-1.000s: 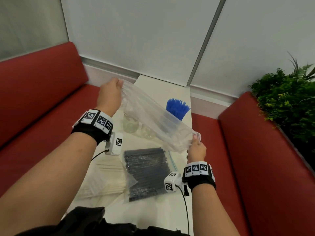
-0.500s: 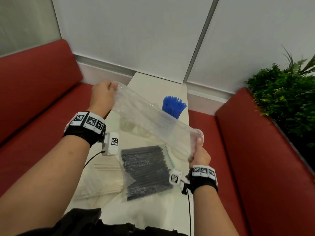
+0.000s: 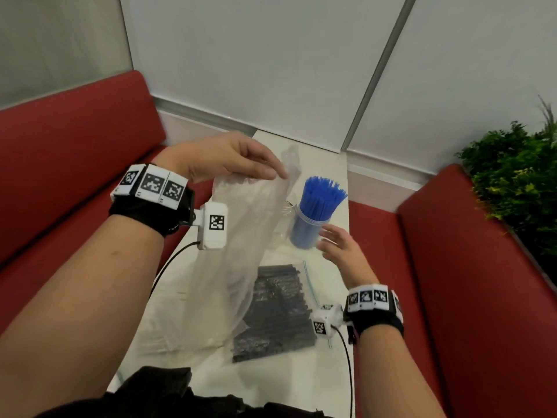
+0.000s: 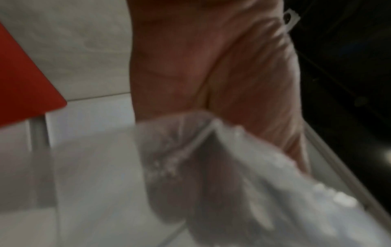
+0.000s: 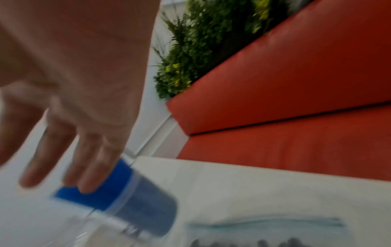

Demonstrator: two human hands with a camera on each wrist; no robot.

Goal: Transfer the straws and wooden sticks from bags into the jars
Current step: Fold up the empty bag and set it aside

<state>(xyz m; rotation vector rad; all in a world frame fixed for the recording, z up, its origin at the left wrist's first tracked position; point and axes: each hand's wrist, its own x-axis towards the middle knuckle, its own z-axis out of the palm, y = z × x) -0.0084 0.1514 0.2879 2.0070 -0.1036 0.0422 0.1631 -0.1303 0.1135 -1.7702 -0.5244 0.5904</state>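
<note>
My left hand [image 3: 241,164] pinches the top of an empty clear plastic bag [image 3: 235,267], which hangs down limp over the table; the left wrist view shows the bag [image 4: 232,167] crumpled below my palm. My right hand [image 3: 337,245] is open with straight fingers, just right of a clear jar [image 3: 310,227] packed with upright blue straws [image 3: 322,194]. In the right wrist view, blurred fingers [image 5: 88,167] hover over that jar [image 5: 137,197]. A zip bag of black straws [image 3: 280,312] lies flat on the table. The hanging bag mostly hides the bag of wooden sticks.
A narrow white table [image 3: 316,372] runs between two red benches [image 3: 60,176] [image 3: 467,267]. An empty glass jar [image 3: 287,206] shows behind the hanging bag. A green plant [image 3: 518,176] stands at the far right. A white wall closes the far end.
My right hand let go of the bag's lower end and moved to the blue straw jar. The bag, stretched between both hands before, now hangs from my left hand alone.
</note>
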